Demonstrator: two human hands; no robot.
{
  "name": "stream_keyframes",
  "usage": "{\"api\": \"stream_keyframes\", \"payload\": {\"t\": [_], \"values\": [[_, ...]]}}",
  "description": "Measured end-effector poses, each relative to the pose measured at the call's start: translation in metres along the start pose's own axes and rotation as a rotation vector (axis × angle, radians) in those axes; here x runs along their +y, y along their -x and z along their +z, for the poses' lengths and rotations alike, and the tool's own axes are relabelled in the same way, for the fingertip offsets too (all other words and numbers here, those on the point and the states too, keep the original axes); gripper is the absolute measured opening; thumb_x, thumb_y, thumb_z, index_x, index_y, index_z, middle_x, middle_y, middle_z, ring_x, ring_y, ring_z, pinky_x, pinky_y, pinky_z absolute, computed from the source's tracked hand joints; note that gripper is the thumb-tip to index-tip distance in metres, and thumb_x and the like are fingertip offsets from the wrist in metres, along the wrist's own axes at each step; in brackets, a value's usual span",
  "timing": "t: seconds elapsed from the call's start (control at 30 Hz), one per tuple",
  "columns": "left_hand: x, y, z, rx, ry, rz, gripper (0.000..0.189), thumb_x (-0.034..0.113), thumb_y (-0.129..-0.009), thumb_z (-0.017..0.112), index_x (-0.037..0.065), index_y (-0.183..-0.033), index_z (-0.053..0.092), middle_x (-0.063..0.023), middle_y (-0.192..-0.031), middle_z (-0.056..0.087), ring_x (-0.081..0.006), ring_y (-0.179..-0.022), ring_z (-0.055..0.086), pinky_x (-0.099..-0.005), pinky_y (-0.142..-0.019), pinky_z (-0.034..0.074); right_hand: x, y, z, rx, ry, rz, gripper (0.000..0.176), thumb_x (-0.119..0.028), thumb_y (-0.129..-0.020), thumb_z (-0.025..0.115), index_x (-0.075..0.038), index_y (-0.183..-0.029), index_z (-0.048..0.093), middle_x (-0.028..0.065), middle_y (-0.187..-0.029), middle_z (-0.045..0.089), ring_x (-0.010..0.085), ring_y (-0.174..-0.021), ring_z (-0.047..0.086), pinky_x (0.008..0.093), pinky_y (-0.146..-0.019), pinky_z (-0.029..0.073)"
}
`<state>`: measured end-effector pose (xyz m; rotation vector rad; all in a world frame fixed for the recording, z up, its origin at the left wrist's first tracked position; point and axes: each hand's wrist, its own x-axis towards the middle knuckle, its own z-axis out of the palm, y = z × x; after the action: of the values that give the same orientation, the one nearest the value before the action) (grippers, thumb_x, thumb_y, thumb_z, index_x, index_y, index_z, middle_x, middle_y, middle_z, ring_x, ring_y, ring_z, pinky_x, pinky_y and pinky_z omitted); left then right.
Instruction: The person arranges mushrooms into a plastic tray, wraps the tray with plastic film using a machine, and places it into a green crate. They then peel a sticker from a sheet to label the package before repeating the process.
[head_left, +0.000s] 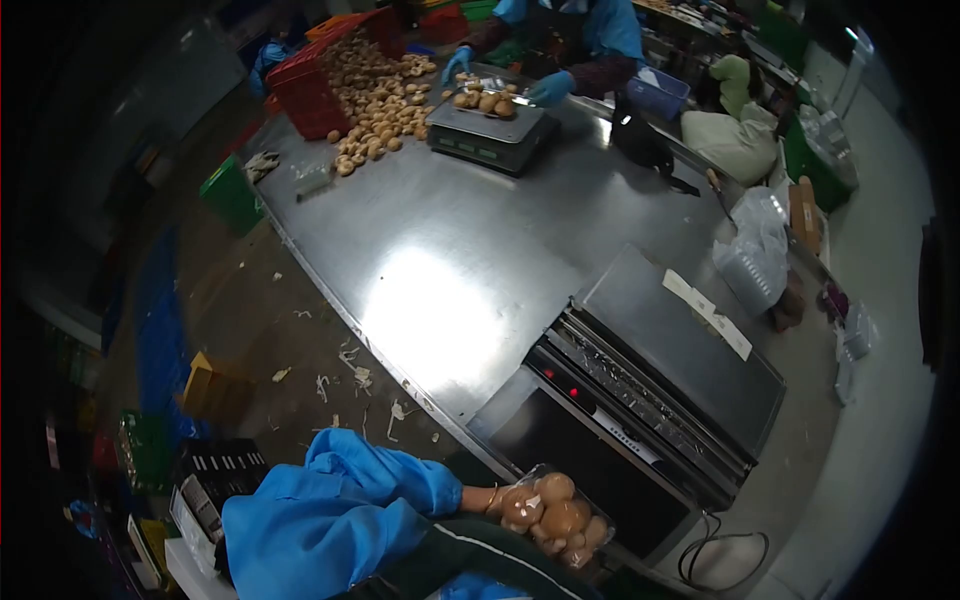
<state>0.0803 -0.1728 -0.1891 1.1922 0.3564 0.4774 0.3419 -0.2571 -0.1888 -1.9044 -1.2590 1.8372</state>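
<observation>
My left hand (480, 499), in a blue sleeve with a bracelet at the wrist, is at the bottom of the view. It holds a clear-wrapped pack of brown mushrooms (560, 512) over the table's near edge; the pack hides its fingers. Just beyond the pack lies the dark flat plate (590, 465) of a wrapping machine (640, 435), whose two small red lights are lit. My right hand is out of sight.
Across the metal table (350, 250), a co-worker's blue-gloved hands (551, 88) are at a tray of mushrooms (486, 100) on a scale (490, 140). Loose mushrooms (385, 115) spill from a tipped red crate (305, 95). Clear plastic trays (750, 265) lie right; a cable (720, 545) hangs near the machine.
</observation>
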Motion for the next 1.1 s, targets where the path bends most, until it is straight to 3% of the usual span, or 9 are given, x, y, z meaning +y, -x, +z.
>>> {"api": "stream_keyframes", "payload": {"t": [0.23, 0.5, 0.63, 0.73, 0.9, 0.97, 1.03, 1.07, 1.1], "values": [[0.134, -0.001, 0.009, 0.473, 0.151, -0.103, 0.038, 0.024, -0.091, 0.056, 0.004, -0.123, 0.053, -0.0054, -0.115, 0.059, -0.0165, -0.105, 0.056, -0.0300, -0.095, 0.044, -0.075, 0.005, 0.017, -0.213, -0.907, -0.156, 0.064, -0.057, -0.088, 0.043, -0.004, -0.123, 0.051, 0.0174, -0.122, 0.052, 0.0313, -0.113, 0.045, 0.0464, -0.097, 0.035], [0.156, -0.007, 0.033, 0.196, 0.829, -0.565, 0.049, 0.027, -0.090, 0.061, 0.001, -0.128, 0.045, -0.0080, -0.116, 0.060, -0.0139, -0.105, 0.058, -0.0264, -0.084, 0.052, -0.150, 0.038, 0.008, -0.457, -1.681, -0.637, 0.073, -0.065, -0.089, 0.033, -0.005, -0.128, 0.046, 0.0175, -0.133, 0.045, 0.0331, -0.128, 0.036, 0.0495, -0.107, 0.028], [0.131, -0.036, 0.024, 0.258, 0.758, -0.294, 0.043, 0.029, -0.092, 0.057, 0.005, -0.127, 0.045, -0.0068, -0.123, 0.055, -0.0163, -0.106, 0.058, -0.0317, -0.089, 0.050, -0.149, 0.085, -0.018, -0.269, -1.460, -0.855, 0.086, -0.072, -0.083, 0.039, -0.013, -0.144, 0.024, 0.0148, -0.146, 0.029, 0.0338, -0.134, 0.029, 0.0522, -0.110, 0.023], [0.142, -0.096, 0.071, 0.359, 0.551, -0.145, 0.040, 0.029, -0.095, 0.052, 0.008, -0.127, 0.044, -0.0060, -0.123, 0.054, -0.0181, -0.112, 0.054, -0.0356, -0.095, 0.045, -0.115, 0.069, -0.001, 0.307, -1.380, -0.842, 0.070, -0.044, -0.089, 0.055, -0.009, -0.142, 0.026, 0.0109, -0.140, 0.037, 0.0232, -0.129, 0.037, 0.0408, -0.106, 0.031], [0.124, -0.135, 0.140, -0.172, 0.234, -0.404, 0.048, 0.009, -0.092, 0.056, 0.004, -0.135, 0.036, -0.0117, -0.129, 0.050, -0.0239, -0.115, 0.052, -0.0387, -0.096, 0.045, -0.041, 0.126, -0.050, 0.820, -1.735, -0.906, 0.044, -0.019, -0.094, 0.053, -0.009, -0.134, 0.039, 0.0074, -0.124, 0.051, 0.0200, -0.114, 0.051, 0.0371, -0.096, 0.043], [0.125, -0.145, 0.152, -0.258, 0.200, -0.538, 0.046, 0.009, -0.091, 0.056, 0.004, -0.133, 0.040, -0.0133, -0.126, 0.052, -0.0236, -0.113, 0.054, -0.0374, -0.094, 0.046, -0.013, 0.193, -0.072, 1.077, -1.620, -0.898, 0.041, -0.017, -0.094, 0.052, -0.008, -0.132, 0.041, 0.0092, -0.124, 0.051, 0.0210, -0.114, 0.050, 0.0349, -0.096, 0.043], [0.113, -0.151, 0.153, -0.273, 0.148, -0.603, 0.044, 0.009, -0.091, 0.057, 0.004, -0.132, 0.042, -0.0135, -0.125, 0.053, -0.0229, -0.111, 0.055, -0.0367, -0.093, 0.047, 0.071, 0.253, -0.068, 1.779, 0.279, 0.012, 0.043, -0.016, -0.092, 0.053, -0.006, -0.132, 0.041, 0.0129, -0.124, 0.051, 0.0233, -0.114, 0.050, 0.0319, -0.097, 0.042], [0.108, -0.153, 0.150, -0.246, 0.102, -0.645, 0.042, 0.009, -0.091, 0.057, 0.004, -0.130, 0.044, -0.0138, -0.123, 0.055, -0.0221, -0.108, 0.056, -0.0361, -0.092, 0.047, 0.081, 0.284, -0.069, 1.754, -0.451, 0.125, 0.046, -0.016, -0.091, 0.054, -0.005, -0.133, 0.041, 0.0163, -0.128, 0.048, 0.0250, -0.115, 0.049, 0.0306, -0.097, 0.041], [0.105, -0.155, 0.150, -0.264, 0.094, -0.656, 0.042, 0.009, -0.091, 0.057, 0.004, -0.130, 0.044, -0.0138, -0.123, 0.055, -0.0221, -0.108, 0.056, -0.0361, -0.092, 0.047, 0.145, 0.303, -0.061, 1.852, 0.412, 0.368, 0.050, -0.022, -0.091, 0.057, -0.005, -0.135, 0.040, 0.0155, -0.130, 0.047, 0.0223, -0.114, 0.049, 0.0298, -0.095, 0.041]]}}
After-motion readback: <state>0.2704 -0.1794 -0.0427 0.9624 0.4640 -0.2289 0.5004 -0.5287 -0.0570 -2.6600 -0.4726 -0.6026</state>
